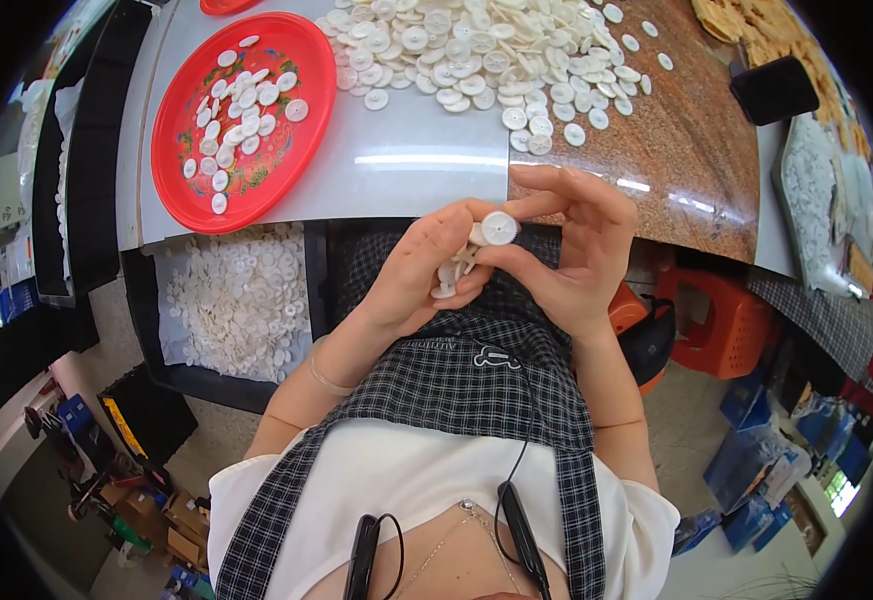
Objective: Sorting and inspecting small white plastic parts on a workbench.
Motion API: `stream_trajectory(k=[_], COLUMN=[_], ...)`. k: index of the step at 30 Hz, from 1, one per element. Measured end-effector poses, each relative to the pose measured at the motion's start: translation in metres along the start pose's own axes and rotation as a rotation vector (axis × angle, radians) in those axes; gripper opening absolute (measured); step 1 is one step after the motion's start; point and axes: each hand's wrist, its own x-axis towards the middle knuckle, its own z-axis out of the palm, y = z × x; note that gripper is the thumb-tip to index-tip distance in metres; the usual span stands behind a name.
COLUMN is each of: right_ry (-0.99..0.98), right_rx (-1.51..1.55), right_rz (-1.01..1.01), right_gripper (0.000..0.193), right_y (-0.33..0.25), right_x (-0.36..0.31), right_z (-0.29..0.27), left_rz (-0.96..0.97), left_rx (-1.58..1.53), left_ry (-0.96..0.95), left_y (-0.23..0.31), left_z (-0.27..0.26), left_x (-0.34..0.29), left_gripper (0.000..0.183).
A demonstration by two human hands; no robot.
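Note:
Close in front of my apron, both hands meet over the table's near edge. My left hand is closed round several small white plastic discs, partly hidden by its fingers. At its fingertips a white round disc faces up, with a small hub in its middle. The thumb and forefinger of my right hand come together at that disc's edge in a pinch, the other fingers curled above. Beyond my hands lies a large heap of similar white discs. A red oval tray to the left carries more of them.
Below the table edge at left, a black bin is lined and filled with white discs. At the far right stand a dark phone-like device and a grey tray of pale pieces. An orange stool is on the floor at right.

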Motion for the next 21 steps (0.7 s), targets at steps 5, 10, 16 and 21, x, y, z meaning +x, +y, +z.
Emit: stream_trajectory(k=[5,10,16,21], right_ry=[-0.03,0.108,0.101,0.07], right_rx=[0.016,-0.08,-0.856,-0.88], right_rz=[0.066,0.121,0.072,0.111], right_gripper=[0.063,0.03,0.022,0.023], right_y=[-0.002,0.014,0.024,0.025], right_x=[0.002,0.012,0.016,0.02], right_z=[0.0,-0.031,-0.044,-0.031], left_rz=[-0.058,0.025,0.091,0.12], left_rx=[0.018,-0.003,0.087,0.083], left_ry=[-0.053,-0.036,0.033,0.044], left_y=[-0.002,-0.001,0.009,0.01], left_z=[-0.012,-0.012,-0.011,-0.012], left_x=[-0.001,-0.001,-0.001,-0.001], left_gripper=[0.043,0.04,0.026,0.02])
